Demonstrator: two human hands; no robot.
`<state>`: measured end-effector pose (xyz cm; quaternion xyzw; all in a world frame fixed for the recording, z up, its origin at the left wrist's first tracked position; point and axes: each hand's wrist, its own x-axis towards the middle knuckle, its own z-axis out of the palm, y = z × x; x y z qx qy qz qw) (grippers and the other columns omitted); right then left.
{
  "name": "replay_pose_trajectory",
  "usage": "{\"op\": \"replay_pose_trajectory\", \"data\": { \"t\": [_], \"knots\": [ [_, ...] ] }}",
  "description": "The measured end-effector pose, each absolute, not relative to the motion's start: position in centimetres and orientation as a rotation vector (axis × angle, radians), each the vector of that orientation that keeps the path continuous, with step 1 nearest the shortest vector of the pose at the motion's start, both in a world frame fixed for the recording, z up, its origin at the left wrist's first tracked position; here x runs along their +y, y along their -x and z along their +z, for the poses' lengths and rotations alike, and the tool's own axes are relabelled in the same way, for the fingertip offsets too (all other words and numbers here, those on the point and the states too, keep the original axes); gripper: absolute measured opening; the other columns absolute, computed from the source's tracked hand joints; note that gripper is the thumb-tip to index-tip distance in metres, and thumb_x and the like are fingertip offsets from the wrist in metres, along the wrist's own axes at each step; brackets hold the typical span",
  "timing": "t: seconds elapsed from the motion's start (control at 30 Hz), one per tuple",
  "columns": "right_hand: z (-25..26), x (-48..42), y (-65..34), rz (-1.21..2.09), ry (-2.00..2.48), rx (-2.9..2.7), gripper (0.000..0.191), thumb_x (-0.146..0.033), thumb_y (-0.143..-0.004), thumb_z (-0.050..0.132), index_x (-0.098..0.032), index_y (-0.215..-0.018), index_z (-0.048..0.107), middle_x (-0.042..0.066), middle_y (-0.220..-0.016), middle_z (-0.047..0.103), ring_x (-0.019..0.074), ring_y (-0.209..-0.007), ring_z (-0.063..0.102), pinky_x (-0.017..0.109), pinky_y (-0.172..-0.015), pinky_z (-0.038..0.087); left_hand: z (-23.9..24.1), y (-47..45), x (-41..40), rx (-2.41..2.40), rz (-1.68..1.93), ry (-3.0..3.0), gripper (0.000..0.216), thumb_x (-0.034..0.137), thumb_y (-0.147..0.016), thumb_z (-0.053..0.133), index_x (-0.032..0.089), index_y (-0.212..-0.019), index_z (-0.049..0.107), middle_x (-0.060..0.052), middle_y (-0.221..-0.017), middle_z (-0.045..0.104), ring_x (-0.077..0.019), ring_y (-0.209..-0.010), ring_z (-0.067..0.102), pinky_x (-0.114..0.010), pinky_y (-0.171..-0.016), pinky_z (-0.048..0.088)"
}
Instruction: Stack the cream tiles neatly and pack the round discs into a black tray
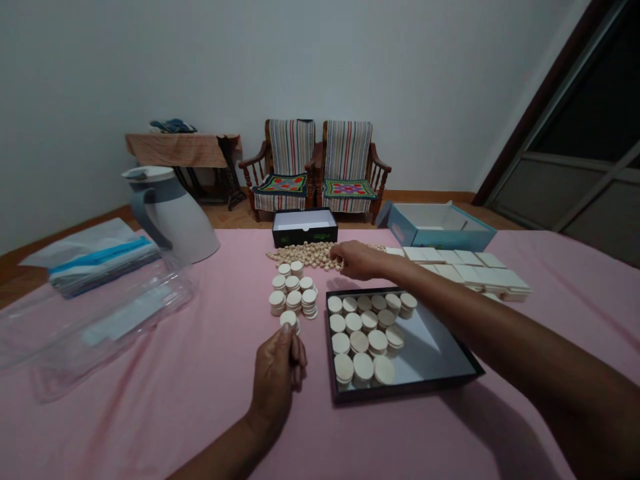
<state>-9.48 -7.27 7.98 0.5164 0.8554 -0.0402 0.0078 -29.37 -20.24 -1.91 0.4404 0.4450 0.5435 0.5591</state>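
My left hand rests on the pink tablecloth, its fingers curled round a short stack of pale wooden discs. My right hand reaches across the table, fingers closed on the loose pile of discs at the far side. Between the hands stand several small stacks of discs. A black tray to the right holds rows of stacked discs in its left half.
A black box sits behind the pile, and a light blue open box with flat white tiles lies at the right. A white jug and clear plastic bags occupy the left. Two striped chairs stand beyond.
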Motion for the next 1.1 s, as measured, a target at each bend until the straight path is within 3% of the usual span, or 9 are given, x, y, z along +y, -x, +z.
{"op": "replay_pose_trajectory", "data": {
  "t": [0.3, 0.43, 0.6, 0.87, 1.1],
  "knots": [
    [4.6, -0.7, 15.3, -0.216, -1.303, 2.8, 0.047, -0.01, -0.07, 0.06, -0.011, -0.117, 0.053, 0.012, -0.115, 0.061, 0.0196, -0.096, 0.058, 0.023, -0.073, 0.04, -2.3, 29.6, -20.0, 1.128, 1.208, -1.075, 0.051, 0.055, -0.087, 0.044, 0.016, -0.055, 0.043, 0.003, -0.041, 0.046, -0.0053, -0.03, 0.035, -0.017, -0.033, 0.025],
    [4.0, 0.7, 17.0, -0.246, -1.186, 2.786, 0.047, -0.016, -0.068, 0.065, -0.013, -0.114, 0.055, 0.011, -0.112, 0.063, 0.021, -0.096, 0.058, 0.023, -0.073, 0.041, -2.4, 29.7, -20.0, 1.143, 1.201, -1.066, 0.052, 0.057, -0.088, 0.042, 0.016, -0.055, 0.044, 0.003, -0.04, 0.046, -0.005, -0.029, 0.034, -0.017, -0.033, 0.025],
    [3.7, 1.5, 17.9, -0.287, -1.055, 2.734, 0.05, -0.008, -0.06, 0.066, -0.014, -0.109, 0.06, 0.011, -0.11, 0.065, 0.023, -0.097, 0.06, 0.023, -0.076, 0.042, -2.5, 29.7, -19.9, 1.15, 1.191, -1.06, 0.053, 0.056, -0.088, 0.041, 0.016, -0.055, 0.045, 0.002, -0.041, 0.047, -0.0051, -0.03, 0.035, -0.017, -0.034, 0.026],
    [3.7, 1.4, 17.8, -0.362, -0.953, 2.694, 0.046, -0.005, -0.063, 0.06, -0.014, -0.108, 0.06, 0.006, -0.101, 0.069, 0.0182, -0.088, 0.062, 0.021, -0.072, 0.043, -2.8, 29.8, -19.9, 1.147, 1.187, -1.058, 0.052, 0.056, -0.089, 0.041, 0.016, -0.057, 0.045, 0.003, -0.042, 0.046, -0.0051, -0.031, 0.035, -0.017, -0.035, 0.026],
    [3.6, 1.1, 18.0, -0.308, -1.036, 2.672, 0.042, -0.008, -0.064, 0.061, -0.009, -0.106, 0.063, 0.012, -0.102, 0.068, 0.0206, -0.087, 0.062, 0.023, -0.07, 0.044, -2.7, 29.7, -19.7, 1.147, 1.198, -1.07, 0.051, 0.056, -0.089, 0.041, 0.015, -0.057, 0.045, 0.002, -0.044, 0.048, -0.0051, -0.031, 0.036, -0.017, -0.034, 0.026]
  ]
}}
